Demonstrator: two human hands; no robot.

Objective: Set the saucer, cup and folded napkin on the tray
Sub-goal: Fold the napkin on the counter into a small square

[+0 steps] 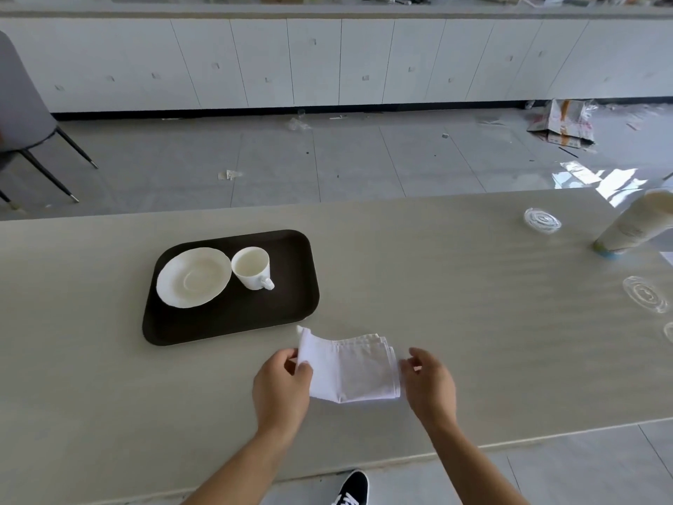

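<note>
A dark brown tray lies on the pale table, left of centre. On it sit a white saucer at the left and a white cup just to its right, handle turned toward me. A white folded napkin lies on the table in front of the tray's near right corner. My left hand pinches the napkin's left edge, which is lifted off the table. My right hand is at the napkin's right edge with its fingers curled against the cloth.
At the table's right stand a tall paper cup and three clear plastic lids. The table's near edge runs just below my wrists. A grey chair stands on the littered floor beyond, at far left.
</note>
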